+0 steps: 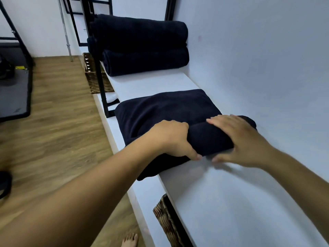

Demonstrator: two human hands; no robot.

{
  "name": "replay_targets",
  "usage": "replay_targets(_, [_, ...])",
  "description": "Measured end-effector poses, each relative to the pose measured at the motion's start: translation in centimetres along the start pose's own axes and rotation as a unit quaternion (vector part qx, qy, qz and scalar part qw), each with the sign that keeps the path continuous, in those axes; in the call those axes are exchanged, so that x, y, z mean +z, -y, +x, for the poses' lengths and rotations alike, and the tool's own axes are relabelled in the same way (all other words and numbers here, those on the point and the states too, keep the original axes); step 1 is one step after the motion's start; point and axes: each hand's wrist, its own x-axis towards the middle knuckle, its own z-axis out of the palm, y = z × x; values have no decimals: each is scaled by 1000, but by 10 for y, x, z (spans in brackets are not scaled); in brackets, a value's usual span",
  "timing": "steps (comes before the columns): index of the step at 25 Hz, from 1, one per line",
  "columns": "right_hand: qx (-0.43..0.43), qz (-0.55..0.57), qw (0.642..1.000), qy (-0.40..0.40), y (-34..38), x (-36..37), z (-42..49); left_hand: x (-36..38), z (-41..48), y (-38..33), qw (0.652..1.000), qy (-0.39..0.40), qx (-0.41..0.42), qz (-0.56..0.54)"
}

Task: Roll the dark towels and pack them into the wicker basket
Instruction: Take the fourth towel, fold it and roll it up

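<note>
White ledge (231, 202) against a white wall (267, 50) fills my view, one brown woven wicker basket (167, 221) tucked under its near end, a second wicker basket (90, 77) farther along by a black metal frame (100, 81); I cannot see inside either. On it lies the dark navy towel (165, 107), its near part rolled under both hands: my left hand (170, 138) curls round the roll's left end, my right hand (238, 139) lies spread over the right end. The roll's long axis runs across the ledge, front edge to wall, the flat remainder reaching toward stacked rolled dark towels (142, 47).
</note>
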Motion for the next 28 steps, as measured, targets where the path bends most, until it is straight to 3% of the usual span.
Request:
replay_targets(2, [-36, -36, 998, -24, -4, 17, 3, 12, -7, -7, 997, -63, 6, 47])
replay_targets(5, [12, 0, 999, 38, 1, 0, 26, 52, -27, -24, 960, -203, -17, 190])
replay_targets(10, [108, 81, 948, 288, 5, -41, 81, 86, -45, -27, 938, -216, -50, 265])
replay_targets(14, [124, 88, 926, 346, 8, -44, 114, 76, -26, 4, 924, -250, -64, 283])
replay_targets(16, [111, 91, 948, 285, 3, -44, 106, 64, -19, 9, 926, -232, -66, 291])
replay_targets(19, [83, 27, 993, 77, 4, -25, 69, 46, -3, 16, 931, -245, -59, 263])
replay_targets(22, [25, -112, 989, -95, 12, 30, 25, 27, 3, 23, 942, -243, -48, 226])
replay_targets(24, [2, -116, 981, -154, 15, 57, 13, 19, 6, 24, 946, -227, -41, 229])
replay_targets(28, [-3, -104, 978, -178, 7, 61, 28, 6, 2, 20, 955, -207, -46, 208])
